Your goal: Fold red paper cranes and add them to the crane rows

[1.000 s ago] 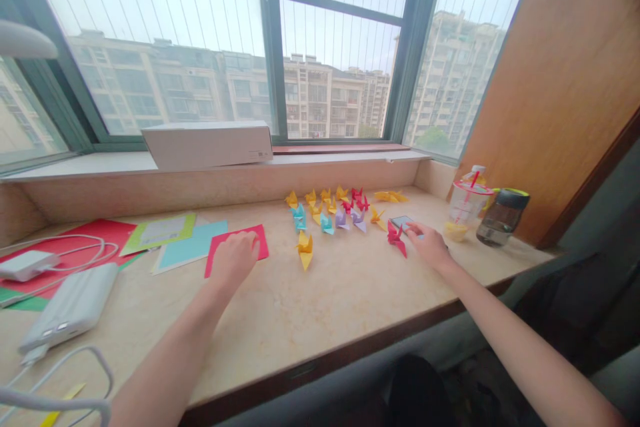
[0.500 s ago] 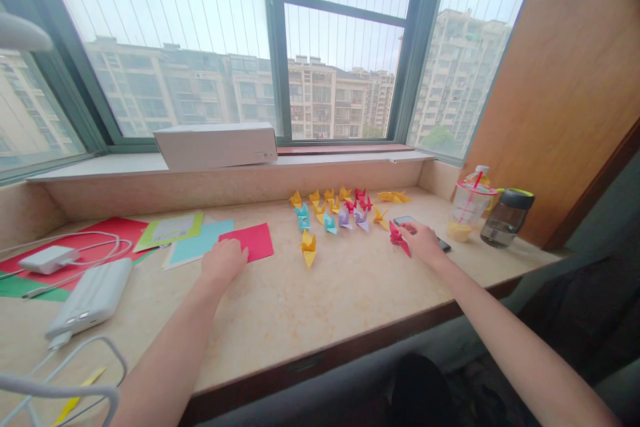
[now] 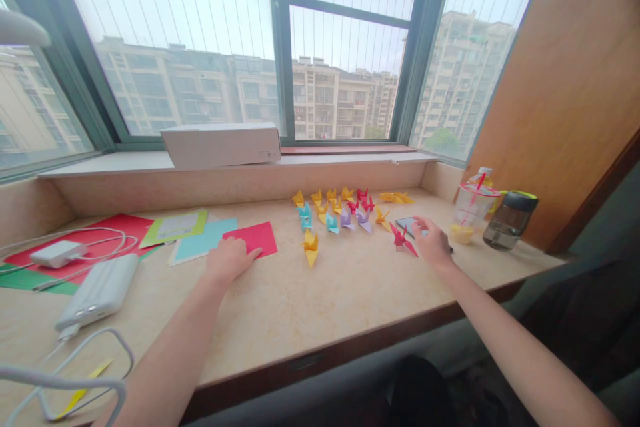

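My left hand rests on the left edge of a red paper square, its thumb stretched out over the sheet and apart from the fingers. Light blue paper lies just behind that hand. On the right, a red paper crane sits on the tabletop, a little left of my right hand. That hand is open, with its fingertips over a phone that it partly hides. Several yellow, blue, purple and red cranes stand in rows at the back, and one yellow crane stands in front of them.
A plastic cup with a red straw and a dark bottle stand at the right end. At left lie a power bank, a white charger, cables and coloured sheets. A white box sits on the sill.
My right hand has let go of the red crane and drawn slightly right, over the phone. My left thumb has stretched further across the red paper. The view has shifted slightly.
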The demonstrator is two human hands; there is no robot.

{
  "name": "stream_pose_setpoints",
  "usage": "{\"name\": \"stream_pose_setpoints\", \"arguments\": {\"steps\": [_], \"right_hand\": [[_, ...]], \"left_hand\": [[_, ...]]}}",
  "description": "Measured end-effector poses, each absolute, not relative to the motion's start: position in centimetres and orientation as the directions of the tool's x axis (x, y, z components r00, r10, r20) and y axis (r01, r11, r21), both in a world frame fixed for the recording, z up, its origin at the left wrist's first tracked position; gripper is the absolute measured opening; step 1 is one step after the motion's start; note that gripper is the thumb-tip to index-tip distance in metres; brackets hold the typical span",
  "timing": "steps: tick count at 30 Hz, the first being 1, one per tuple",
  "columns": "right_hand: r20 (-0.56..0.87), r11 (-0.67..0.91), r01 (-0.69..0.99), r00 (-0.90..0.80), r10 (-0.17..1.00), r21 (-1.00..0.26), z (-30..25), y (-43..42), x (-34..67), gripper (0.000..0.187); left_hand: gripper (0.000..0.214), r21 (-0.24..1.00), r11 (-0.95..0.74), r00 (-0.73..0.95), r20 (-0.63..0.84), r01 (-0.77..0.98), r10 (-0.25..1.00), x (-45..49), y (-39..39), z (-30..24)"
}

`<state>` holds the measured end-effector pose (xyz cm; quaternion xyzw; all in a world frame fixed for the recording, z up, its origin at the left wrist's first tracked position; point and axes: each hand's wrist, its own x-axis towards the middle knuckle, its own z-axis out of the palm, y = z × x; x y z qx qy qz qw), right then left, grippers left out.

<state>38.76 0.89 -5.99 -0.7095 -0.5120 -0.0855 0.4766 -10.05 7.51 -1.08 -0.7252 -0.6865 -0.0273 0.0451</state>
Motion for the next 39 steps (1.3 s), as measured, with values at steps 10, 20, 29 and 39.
{"name": "stream_pose_setpoints", "arguments": {"steps": [10,20,29,39], "right_hand": [[0.763,0.102,0.825,0.459,0.455,-0.556,-6.3,-0.2,37.9,0.034],[0.826,0.185,0.856,0.375,0.421,-0.483,-4.2,-1.6,34.9,0.027],[0.745,0.568,0.620,0.041,0.666,-0.541,0.5,1.0,22.2,0.030],[0.346,0.347,-0.018,-0.132,0.929,-0.938,0.5,4.7,16.7,0.043]], "left_hand": [[0.043,0.017,-0.038,0.035,0.147,0.999,0.989,-9.6,7.8,-1.7],[0.050,0.318,-0.040,-0.081,0.360,0.947,0.929,-9.7,7.6,0.1],[0.051,0.933,-0.288,0.007,0.297,-0.217,0.955,-7.0,6.1,1.9],[0.048,0.885,-0.028,0.291,0.183,-0.465,0.939,-3.7,4.3,-0.8]]}}
